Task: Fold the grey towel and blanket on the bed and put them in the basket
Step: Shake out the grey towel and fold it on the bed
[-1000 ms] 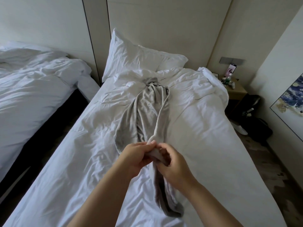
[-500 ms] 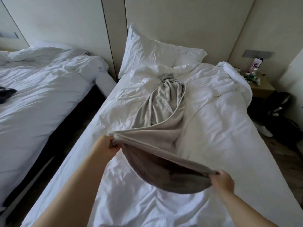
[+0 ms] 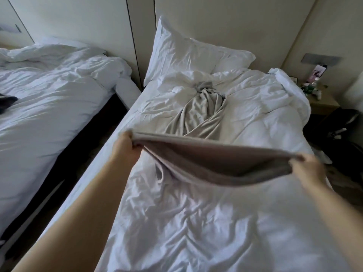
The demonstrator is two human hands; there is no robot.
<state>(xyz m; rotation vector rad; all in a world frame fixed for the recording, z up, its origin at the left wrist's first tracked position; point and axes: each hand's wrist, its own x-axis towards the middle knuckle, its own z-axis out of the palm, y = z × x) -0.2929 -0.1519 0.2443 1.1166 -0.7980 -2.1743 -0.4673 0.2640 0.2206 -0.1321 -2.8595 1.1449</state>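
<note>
Presently no brand, label or writing can be read: the small pink upright item (image 3: 318,72) on the nightstand (image 3: 322,104) carries print too small to make out. The bed (image 3: 196,222) is covered by a creased white duvet, with a white pillow (image 3: 188,54) propped against the pale panelled wall (image 3: 225,20) at its head. A second bed (image 3: 49,99) with rumpled white bedding stands to the left, separated by a dark gap, and a dark item (image 3: 6,101) lies at its left edge. The nightstand sits to the right of the pillow end, below a grey wall plate (image 3: 321,58), and holds several small items that are too small to identify. A dark bag (image 3: 341,132) rests on the floor beside it. The grey cloth (image 3: 216,161) lies along the middle of the bed; whether it is the towel or the blanket cannot be determined. Its far end is bunched just below the pillow, and its near edge is lifted off the duvet. Both forearms reach forward over the bed and are spread well apart. The left hand (image 3: 125,143) grips one corner of the near edge with curled fingers. The right hand (image 3: 306,168) grips the opposite corner in the same way. The edge is drawn between the hands, and the fabric below it sags in a shallow fold.
</note>
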